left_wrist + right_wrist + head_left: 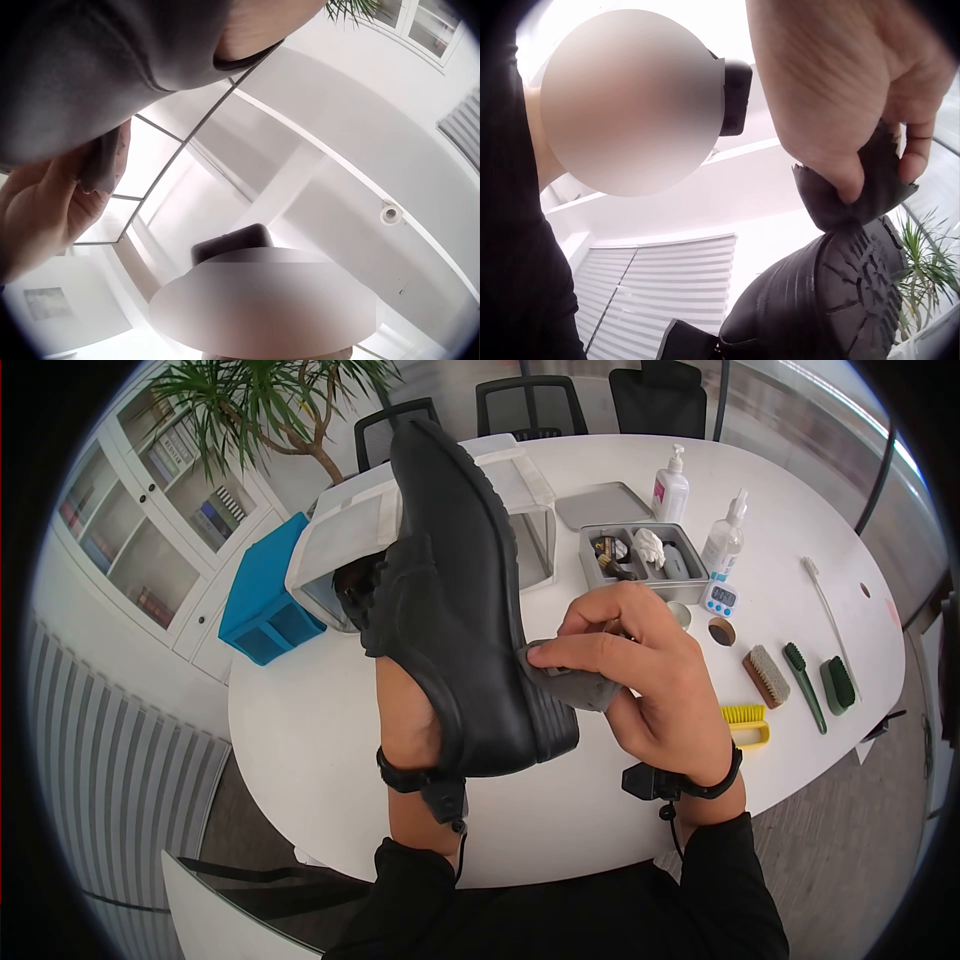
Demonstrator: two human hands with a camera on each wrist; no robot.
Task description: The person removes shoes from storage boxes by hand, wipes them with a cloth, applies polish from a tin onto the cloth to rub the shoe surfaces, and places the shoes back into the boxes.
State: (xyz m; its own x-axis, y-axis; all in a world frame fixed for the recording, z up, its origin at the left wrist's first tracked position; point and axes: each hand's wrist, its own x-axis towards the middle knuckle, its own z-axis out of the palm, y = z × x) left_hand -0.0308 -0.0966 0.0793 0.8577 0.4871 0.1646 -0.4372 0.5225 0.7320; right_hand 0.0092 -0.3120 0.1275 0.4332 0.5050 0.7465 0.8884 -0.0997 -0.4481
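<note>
A black leather shoe point(450, 600) is held up over the table, its toe pointing away and its sole turned to the right. My left hand point(408, 710) reaches into the shoe's opening and supports it from inside; the fingers are hidden there. A dark grey cloth point(575, 688) is pinched between the thumb and fingers of my right hand point(655, 675). The cloth lies against the sole edge near the heel. From the right wrist, the cloth point(840, 202) hangs bunched beside the treaded sole point(855, 285).
On the white table point(320, 760) stand a grey tin point(640, 582) of supplies, a pump bottle point(671, 490), a spray bottle point(724, 540) and a timer point(719, 598). Several brushes, including a wooden one point(766, 676), lie right. A blue box point(270, 590) and clear-sided case point(340, 540) stand left.
</note>
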